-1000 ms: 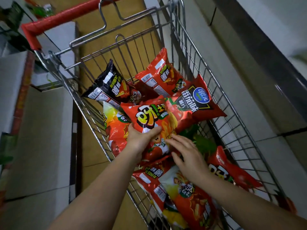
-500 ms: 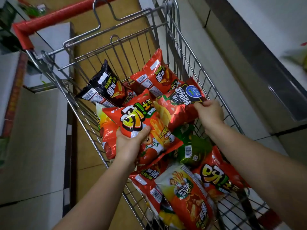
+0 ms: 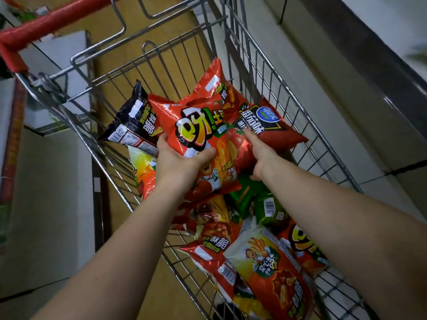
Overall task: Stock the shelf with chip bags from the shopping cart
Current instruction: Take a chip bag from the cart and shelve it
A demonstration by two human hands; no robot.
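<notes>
A wire shopping cart (image 3: 261,72) holds several chip bags. My left hand (image 3: 178,161) grips the lower part of a large red chip bag (image 3: 196,125) with yellow lettering, lifted above the pile. My right hand (image 3: 258,153) holds a dark red chip bag (image 3: 275,130) with a blue round logo from below, fingers on its front. A black chip bag (image 3: 136,125) leans at the cart's left side. More red and white bags (image 3: 275,269) and a green bag (image 3: 251,199) lie lower in the cart, partly hidden by my arms.
The cart's red handle (image 3: 44,26) is at the top left. White cardboard boxes (image 3: 48,181) stand along the left. A grey tiled floor and a dark shelf edge (image 3: 374,63) run along the right. Brown floor shows under the cart.
My left hand has raised the big red bag higher. My right hand has moved from the logo bag's right edge to its lower left and grips it there.
</notes>
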